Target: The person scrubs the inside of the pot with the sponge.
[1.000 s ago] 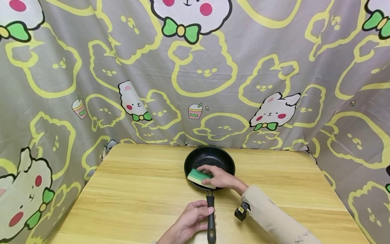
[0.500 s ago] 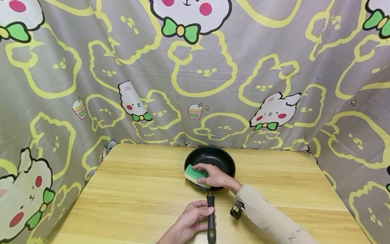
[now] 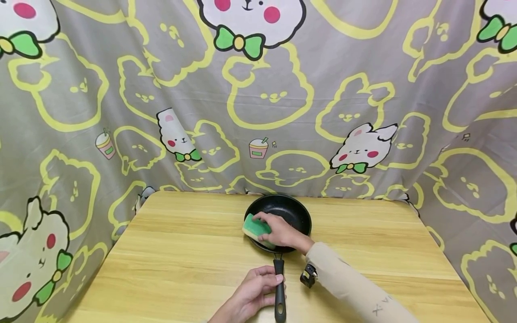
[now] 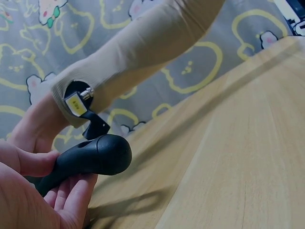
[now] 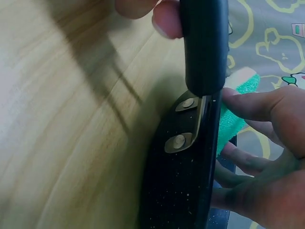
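Observation:
A black frying pan [image 3: 296, 215] rests near the table's back edge, its handle [image 3: 279, 291] toward me. Around that handle my left hand [image 3: 256, 289] curls, thumb on top; in the left wrist view the thumb and fingers grip the black handle [image 4: 86, 160] just short of its rounded end. My right hand [image 3: 280, 231] reaches over the pan and holds a sponge [image 3: 254, 228], green on top and pale yellow below, at the left side of the pan. In the right wrist view the green sponge [image 5: 232, 125] shows between thumb and fingers, partly hidden behind the pan's rim.
The wooden table [image 3: 181, 251] extends to both sides of the pan. A grey curtain [image 3: 218, 98] with yellow cartoon outlines hangs behind and beside it. A small black device [image 3: 308, 275] hangs from the right sleeve [image 3: 343, 273].
My right hand has slid the sponge leftward and slightly away from me, along the pan's left side. The left hand and the pan have stayed in place.

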The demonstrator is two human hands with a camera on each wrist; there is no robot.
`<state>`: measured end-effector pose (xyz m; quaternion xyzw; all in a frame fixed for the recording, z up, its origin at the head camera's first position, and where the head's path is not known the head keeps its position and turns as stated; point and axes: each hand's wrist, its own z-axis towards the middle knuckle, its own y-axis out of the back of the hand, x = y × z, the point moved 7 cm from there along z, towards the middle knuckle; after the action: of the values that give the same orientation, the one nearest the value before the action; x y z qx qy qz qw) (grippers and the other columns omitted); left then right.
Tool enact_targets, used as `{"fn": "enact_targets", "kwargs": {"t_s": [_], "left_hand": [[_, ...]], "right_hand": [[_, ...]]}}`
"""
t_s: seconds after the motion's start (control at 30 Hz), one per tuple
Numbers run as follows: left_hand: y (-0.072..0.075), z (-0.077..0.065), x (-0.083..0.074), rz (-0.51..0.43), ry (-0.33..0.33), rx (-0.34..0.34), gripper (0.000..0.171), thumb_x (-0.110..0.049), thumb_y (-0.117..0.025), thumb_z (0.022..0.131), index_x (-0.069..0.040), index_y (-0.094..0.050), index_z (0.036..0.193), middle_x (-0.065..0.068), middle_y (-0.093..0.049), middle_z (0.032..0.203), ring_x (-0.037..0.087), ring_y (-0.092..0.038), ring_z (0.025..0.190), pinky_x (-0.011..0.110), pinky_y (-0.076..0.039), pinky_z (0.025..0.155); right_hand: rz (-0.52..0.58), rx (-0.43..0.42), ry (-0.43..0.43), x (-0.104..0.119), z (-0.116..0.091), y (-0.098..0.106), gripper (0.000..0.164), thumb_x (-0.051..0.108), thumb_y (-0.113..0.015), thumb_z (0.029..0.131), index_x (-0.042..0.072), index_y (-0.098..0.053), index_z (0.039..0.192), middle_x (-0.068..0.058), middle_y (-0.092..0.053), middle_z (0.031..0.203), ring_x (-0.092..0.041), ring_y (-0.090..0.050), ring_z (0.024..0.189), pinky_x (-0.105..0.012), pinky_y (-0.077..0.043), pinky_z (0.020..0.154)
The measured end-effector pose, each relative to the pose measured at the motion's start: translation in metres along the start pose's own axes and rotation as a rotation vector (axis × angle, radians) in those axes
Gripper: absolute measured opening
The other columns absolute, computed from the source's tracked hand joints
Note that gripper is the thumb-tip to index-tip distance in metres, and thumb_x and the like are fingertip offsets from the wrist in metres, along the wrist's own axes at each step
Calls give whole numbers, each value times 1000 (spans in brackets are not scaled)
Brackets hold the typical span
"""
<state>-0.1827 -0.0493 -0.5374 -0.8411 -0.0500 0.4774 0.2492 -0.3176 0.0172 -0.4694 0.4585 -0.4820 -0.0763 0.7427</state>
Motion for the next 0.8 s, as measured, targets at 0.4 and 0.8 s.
{"fn": "enact_targets", "kwargs": {"t_s": [0.4,0.8], "left_hand": [[-1,1,2,1,-10,15,15,-7,-70,95,-3,-66,109,6,-70,91,15,-69,81,34,-58,72],[0,1,2,2,-33,3,14,-6,-68,95,-2,-66,108,6,-70,90,15,-69,80,35,-58,71]], "right_hand": [[-83,-11,15,0,10,-1,57,15,-78,93,18,-49,143,-16,-58,123,-28,-59,108,-47,-51,91],[-114,-30,-1,-6,20,-2,59,20,-75,96,22,-46,147,-19,-57,126,-28,-59,104,-45,-52,86]]}}
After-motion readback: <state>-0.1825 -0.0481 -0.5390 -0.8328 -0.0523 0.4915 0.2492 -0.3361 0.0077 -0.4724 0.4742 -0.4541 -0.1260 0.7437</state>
